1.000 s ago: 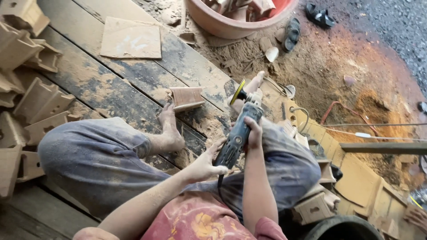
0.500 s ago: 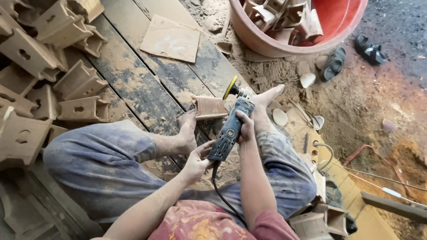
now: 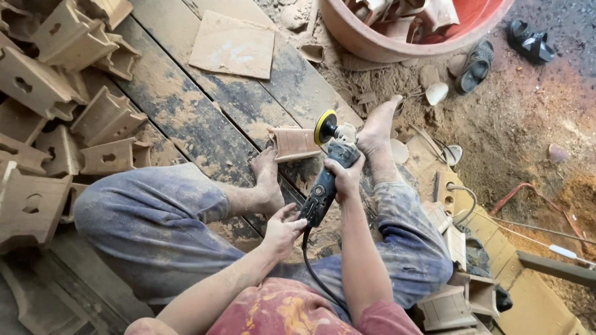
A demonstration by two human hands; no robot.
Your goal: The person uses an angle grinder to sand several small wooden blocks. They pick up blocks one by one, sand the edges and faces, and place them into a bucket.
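I sit on wooden planks with a black angle grinder [image 3: 325, 180] held in both hands. My right hand [image 3: 343, 175] grips its body near the head. At the tool's rear end, where the black cord [image 3: 315, 267] leaves, my left hand [image 3: 282, 231] is wrapped on the handle. The grinder's yellow sanding disc [image 3: 324, 126] touches the end of a small carved wooden piece [image 3: 294, 142]. That piece lies on the planks, braced between my left foot [image 3: 266, 180] and my right foot [image 3: 379, 130].
Many similar carved wooden pieces [image 3: 62, 111] are piled at the left. A flat square board [image 3: 233, 44] lies at the top. A red basin [image 3: 397, 31] holds more pieces. Sandals [image 3: 475, 65] and sawdust cover the ground at right; wooden blocks [image 3: 450, 304] sit by my right knee.
The view has shifted so the pile at left and the basin show more. The grinder's disc has come against the wooden piece's end. Both hands keep their grip.
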